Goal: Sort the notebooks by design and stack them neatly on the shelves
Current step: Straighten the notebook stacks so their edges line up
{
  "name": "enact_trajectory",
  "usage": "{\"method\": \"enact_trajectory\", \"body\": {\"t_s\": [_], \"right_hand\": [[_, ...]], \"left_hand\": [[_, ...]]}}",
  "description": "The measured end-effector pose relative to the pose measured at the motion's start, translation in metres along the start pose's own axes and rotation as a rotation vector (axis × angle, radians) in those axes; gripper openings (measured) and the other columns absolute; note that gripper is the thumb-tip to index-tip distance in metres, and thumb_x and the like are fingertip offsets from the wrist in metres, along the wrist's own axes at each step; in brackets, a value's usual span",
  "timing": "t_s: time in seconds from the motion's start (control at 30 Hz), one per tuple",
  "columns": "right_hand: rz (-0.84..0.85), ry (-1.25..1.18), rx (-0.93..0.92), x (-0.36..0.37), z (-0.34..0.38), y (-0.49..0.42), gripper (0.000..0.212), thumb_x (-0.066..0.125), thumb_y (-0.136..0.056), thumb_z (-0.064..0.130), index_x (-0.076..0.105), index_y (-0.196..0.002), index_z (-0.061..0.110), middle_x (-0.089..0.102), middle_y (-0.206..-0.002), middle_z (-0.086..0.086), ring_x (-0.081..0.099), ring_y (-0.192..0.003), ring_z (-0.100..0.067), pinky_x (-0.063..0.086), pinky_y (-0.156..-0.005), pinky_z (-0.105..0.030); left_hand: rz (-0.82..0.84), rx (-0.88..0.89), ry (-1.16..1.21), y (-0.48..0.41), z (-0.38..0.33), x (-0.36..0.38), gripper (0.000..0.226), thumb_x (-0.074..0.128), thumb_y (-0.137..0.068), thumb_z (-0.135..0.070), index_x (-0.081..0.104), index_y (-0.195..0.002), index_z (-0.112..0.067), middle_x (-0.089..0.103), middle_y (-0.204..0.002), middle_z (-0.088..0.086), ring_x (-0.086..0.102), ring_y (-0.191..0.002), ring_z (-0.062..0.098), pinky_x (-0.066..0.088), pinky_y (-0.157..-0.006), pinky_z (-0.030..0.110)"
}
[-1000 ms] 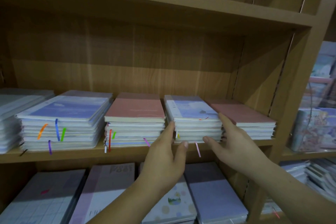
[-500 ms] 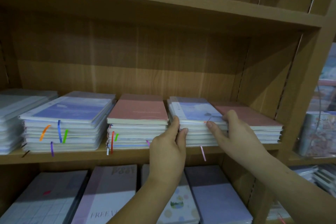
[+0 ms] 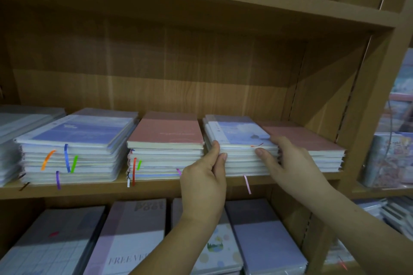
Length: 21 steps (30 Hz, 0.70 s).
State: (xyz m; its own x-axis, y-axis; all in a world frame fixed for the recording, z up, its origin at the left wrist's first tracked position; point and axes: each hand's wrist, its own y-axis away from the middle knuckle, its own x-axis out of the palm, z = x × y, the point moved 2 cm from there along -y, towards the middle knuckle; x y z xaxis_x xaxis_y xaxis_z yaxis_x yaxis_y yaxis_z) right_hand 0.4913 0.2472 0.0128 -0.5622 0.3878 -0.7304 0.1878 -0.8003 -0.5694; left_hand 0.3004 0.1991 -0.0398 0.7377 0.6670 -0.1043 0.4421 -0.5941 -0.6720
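On the shelf (image 3: 156, 188) I see a wide blue stack (image 3: 73, 140), then a pink stack (image 3: 165, 138). My left hand (image 3: 203, 183) pinches the middle blue stack (image 3: 239, 134) at its front left corner. My right hand (image 3: 290, 163) grips its right side, fingers curled against the right pink stack (image 3: 312, 143).

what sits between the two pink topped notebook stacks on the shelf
The blue-topped stack, with the left hand and right hand gripping its front corners, as the head view shows.
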Motion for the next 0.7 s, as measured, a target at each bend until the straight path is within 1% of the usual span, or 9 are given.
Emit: {"method": "enact_trajectory", "body": {"t_s": [0.1,0.2,0.27,0.33,0.4,0.43,0.47,0.57,0.7], "right_hand": [[0.0,-0.02,0.013,0.0,0.001,0.003,0.064,0.052,-0.095,0.058,0.049,-0.144,0.017,0.068,-0.117,-0.003,0.059,-0.102,-0.017,0.042,-0.079,-0.026],[0.02,-0.157,0.042,-0.003,-0.002,0.008,0.057,0.06,-0.094,0.051,0.05,-0.141,0.021,0.063,-0.108,0.013,0.057,-0.094,-0.004,0.041,-0.07,-0.009],[0.003,-0.181,0.078,-0.006,-0.008,0.014,0.056,0.068,-0.091,0.046,0.053,-0.138,0.02,0.061,-0.108,0.015,0.058,-0.094,-0.006,0.04,-0.068,-0.009],[-0.038,-0.082,0.074,-0.005,-0.017,0.02,0.053,0.074,-0.086,0.047,0.063,-0.129,0.017,0.066,-0.108,0.007,0.061,-0.094,-0.012,0.042,-0.071,-0.019],[-0.01,-0.027,0.1,-0.001,-0.022,0.024,0.025,0.076,-0.085,0.045,0.071,-0.098,0.025,0.066,-0.087,0.008,0.062,-0.086,-0.016,0.039,-0.067,-0.021],[0.036,-0.009,0.113,0.002,-0.022,0.025,0.023,0.076,-0.086,0.044,0.063,-0.075,0.029,0.059,-0.07,0.009,0.059,-0.073,-0.015,0.034,-0.059,-0.019],[0.07,-0.004,0.097,0.007,-0.023,0.025,0.038,0.075,-0.087,0.043,0.051,-0.061,0.029,0.049,-0.056,0.008,0.054,-0.061,-0.013,0.027,-0.052,-0.019],[0.075,0.026,0.07,0.012,-0.026,0.02,0.051,0.073,-0.091,0.037,0.042,-0.053,0.023,0.039,-0.048,0.002,0.044,-0.051,-0.01,0.021,-0.048,-0.023],[0.064,0.042,0.04,0.011,-0.032,0.014,0.05,0.074,-0.09,0.037,0.045,-0.053,0.02,0.039,-0.05,0.003,0.044,-0.054,-0.009,0.022,-0.049,-0.023]], "left_hand": [[0.054,-0.028,0.026,0.0,-0.002,-0.002,0.039,0.066,-0.099,-0.027,0.063,-0.137,-0.021,0.072,-0.103,-0.022,0.068,-0.088,-0.006,0.053,-0.082,0.014],[0.129,-0.026,0.065,0.006,-0.005,-0.015,0.037,0.068,-0.097,-0.019,0.067,-0.132,-0.031,0.067,-0.086,-0.036,0.067,-0.091,-0.01,0.055,-0.087,0.018],[0.108,0.08,0.0,0.014,-0.004,-0.028,0.028,0.068,-0.095,-0.015,0.066,-0.108,-0.04,0.07,-0.083,-0.023,0.068,-0.078,0.001,0.059,-0.078,0.03],[0.102,0.14,-0.066,0.019,0.002,-0.035,0.021,0.067,-0.094,-0.026,0.055,-0.107,-0.037,0.068,-0.074,-0.004,0.064,-0.065,0.018,0.058,-0.064,0.039],[0.129,0.136,-0.128,0.02,0.012,-0.034,0.017,0.064,-0.093,-0.035,0.053,-0.105,-0.03,0.061,-0.061,0.0,0.059,-0.057,0.023,0.054,-0.056,0.041],[0.146,0.133,-0.164,0.019,0.016,-0.031,0.016,0.064,-0.095,-0.037,0.054,-0.103,-0.028,0.057,-0.056,-0.001,0.056,-0.053,0.019,0.052,-0.053,0.038],[0.161,0.14,-0.198,0.018,0.018,-0.029,0.012,0.064,-0.096,-0.037,0.058,-0.097,-0.027,0.051,-0.052,-0.003,0.051,-0.049,0.016,0.048,-0.05,0.034],[0.187,0.175,-0.244,0.009,0.022,-0.02,0.03,0.062,-0.1,-0.034,0.058,-0.071,-0.028,0.041,-0.047,-0.003,0.044,-0.046,0.018,0.038,-0.045,0.035],[0.171,0.165,-0.248,0.007,0.025,-0.013,0.035,0.06,-0.101,-0.031,0.058,-0.067,-0.021,0.046,-0.048,0.0,0.045,-0.045,0.018,0.04,-0.046,0.039]]}}
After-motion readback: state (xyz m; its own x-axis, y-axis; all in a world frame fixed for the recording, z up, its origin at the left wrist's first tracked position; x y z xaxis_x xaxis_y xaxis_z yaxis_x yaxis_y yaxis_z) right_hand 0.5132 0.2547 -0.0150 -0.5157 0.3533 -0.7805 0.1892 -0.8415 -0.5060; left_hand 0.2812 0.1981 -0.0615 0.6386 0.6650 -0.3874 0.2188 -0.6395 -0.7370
